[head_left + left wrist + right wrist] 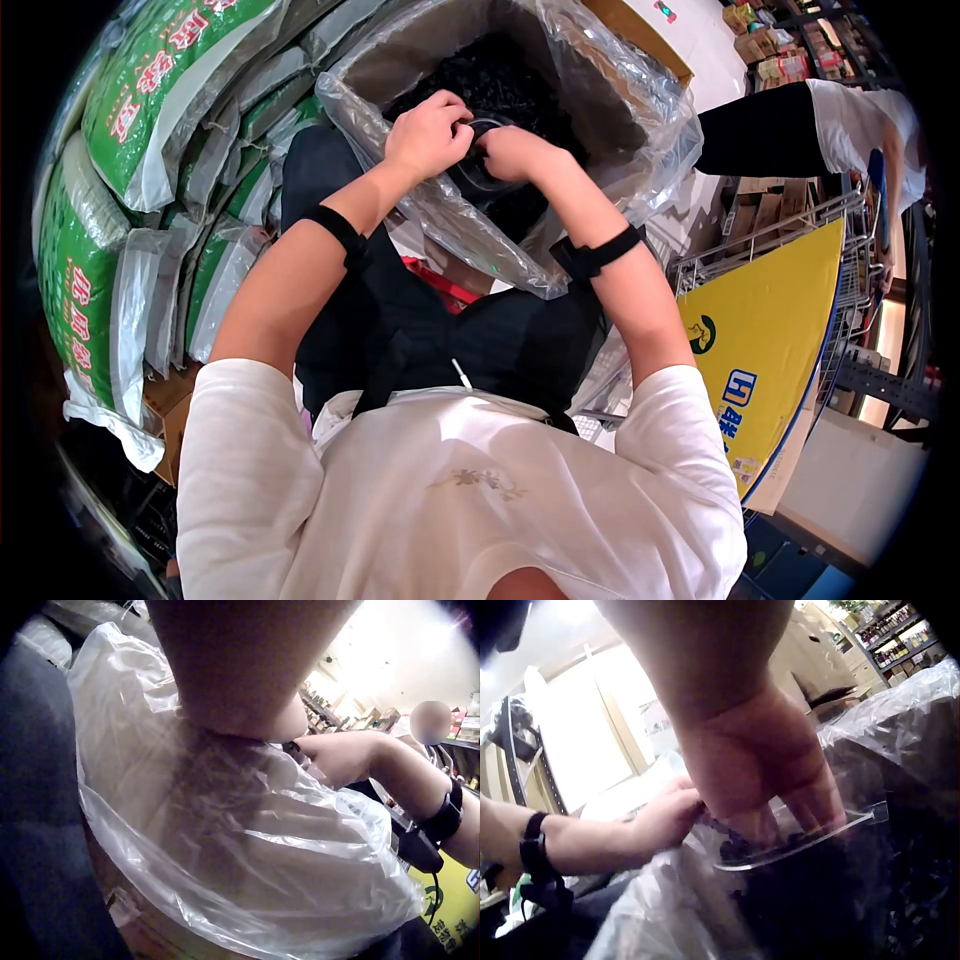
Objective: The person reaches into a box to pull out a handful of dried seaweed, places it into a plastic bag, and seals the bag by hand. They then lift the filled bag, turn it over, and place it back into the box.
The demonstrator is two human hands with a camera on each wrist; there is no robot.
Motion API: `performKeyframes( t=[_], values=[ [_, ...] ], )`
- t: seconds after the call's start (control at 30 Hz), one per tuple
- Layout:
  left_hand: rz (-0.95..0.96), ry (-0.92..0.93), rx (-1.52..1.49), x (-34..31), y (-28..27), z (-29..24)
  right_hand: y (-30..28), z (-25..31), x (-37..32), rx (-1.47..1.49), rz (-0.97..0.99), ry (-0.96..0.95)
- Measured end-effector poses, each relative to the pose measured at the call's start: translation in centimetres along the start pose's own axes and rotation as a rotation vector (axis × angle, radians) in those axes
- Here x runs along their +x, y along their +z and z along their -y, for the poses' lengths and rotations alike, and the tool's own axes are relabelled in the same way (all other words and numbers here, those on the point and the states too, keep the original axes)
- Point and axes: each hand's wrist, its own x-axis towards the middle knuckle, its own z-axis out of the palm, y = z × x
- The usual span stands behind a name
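A clear bag (487,184) with a pale strip along its mouth (799,852) holds black pieces. It stands over more black pieces (500,72) inside a plastic-lined box. In the head view my left hand (430,135) pinches the bag's rim on the left; the right wrist view shows this hand (666,816) with bent fingers at the edge. My right hand (515,155) reaches down at the bag's mouth, and its fingers (817,806) show through the clear plastic. The fingertips are hidden, so any grip on the pieces is unclear. The liner (247,847) covers much of the left wrist view.
Green and white sacks (135,100) are stacked at the left. To the right are a metal cart (850,235) and a yellow board (770,340). Another person (855,125) stands beyond the cart, near shelves of goods. The box's cardboard edge (650,35) rises behind the liner.
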Motion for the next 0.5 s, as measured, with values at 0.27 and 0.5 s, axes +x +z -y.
performKeyframes(
  t=[0.27,0.5],
  values=[
    [-0.036,0.001,0.028,-0.1,-0.1,0.0,-2.4,-0.5,-2.2,0.062,-0.184,-0.044],
    [-0.008,0.0,0.019,0.3,0.0,-0.1,-1.5,0.5,-1.6,0.22,-0.157,-0.184]
  ],
)
